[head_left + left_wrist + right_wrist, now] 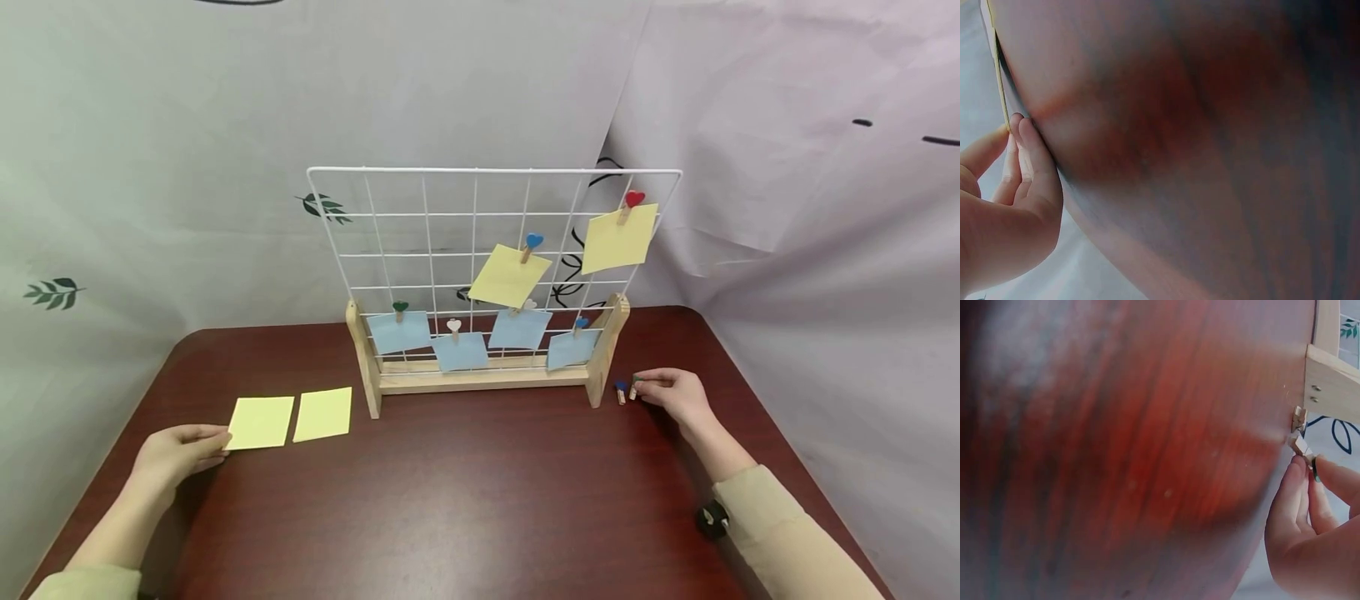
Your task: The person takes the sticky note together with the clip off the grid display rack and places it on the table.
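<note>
At the left of the table, my left hand [176, 457] pinches the near-left edge of a yellow sticky note [261, 422] between thumb and fingers. In the left wrist view that sticky note [1002, 87] shows edge-on. A second yellow sticky note [323, 414] lies just right of it. Over at the right, my right hand [681, 398] pinches a small wooden clothespin [633, 390] with a green top. The right wrist view shows this clothespin [1300, 447] between thumb and fingertips. Beside it lies another clothespin [621, 394] with a dark blue top, untouched.
A white wire grid [450, 214] stands in a wooden base [480, 382] at the table's back. Clothespins with hearts hold two yellow notes [510, 277] on its right half and several blue notes [399, 333] low down. A pale patterned cloth [187, 150] hangs behind the table [465, 500].
</note>
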Motion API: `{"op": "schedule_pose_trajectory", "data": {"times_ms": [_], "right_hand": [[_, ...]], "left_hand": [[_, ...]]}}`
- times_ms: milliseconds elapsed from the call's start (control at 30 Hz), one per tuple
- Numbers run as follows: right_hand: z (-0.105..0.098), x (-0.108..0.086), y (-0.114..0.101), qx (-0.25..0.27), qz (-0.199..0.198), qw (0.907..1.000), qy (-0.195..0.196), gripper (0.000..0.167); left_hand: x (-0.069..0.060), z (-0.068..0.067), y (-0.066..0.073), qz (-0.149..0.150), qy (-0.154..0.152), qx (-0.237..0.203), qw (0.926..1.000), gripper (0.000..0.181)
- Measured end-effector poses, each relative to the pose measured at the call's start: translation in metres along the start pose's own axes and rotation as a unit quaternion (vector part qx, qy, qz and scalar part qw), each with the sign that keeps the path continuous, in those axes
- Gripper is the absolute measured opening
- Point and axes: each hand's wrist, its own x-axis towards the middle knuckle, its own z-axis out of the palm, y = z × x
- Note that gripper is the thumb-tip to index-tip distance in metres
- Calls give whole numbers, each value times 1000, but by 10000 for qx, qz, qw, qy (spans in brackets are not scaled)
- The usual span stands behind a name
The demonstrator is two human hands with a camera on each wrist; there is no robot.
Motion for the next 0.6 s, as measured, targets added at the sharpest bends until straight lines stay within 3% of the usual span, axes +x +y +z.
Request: {"op": "schedule_pose_trajectory", "data": {"times_ms": [267, 600], "right_hand": [[-4, 3, 4, -137, 145, 9998, 5, 38], [0, 3, 7, -812, 6, 9966, 144, 36]], "left_hand": [[1, 0, 2, -22, -34, 80, 10000, 47], [-2, -1, 1, -114, -114, 257, 9995, 47]]}}
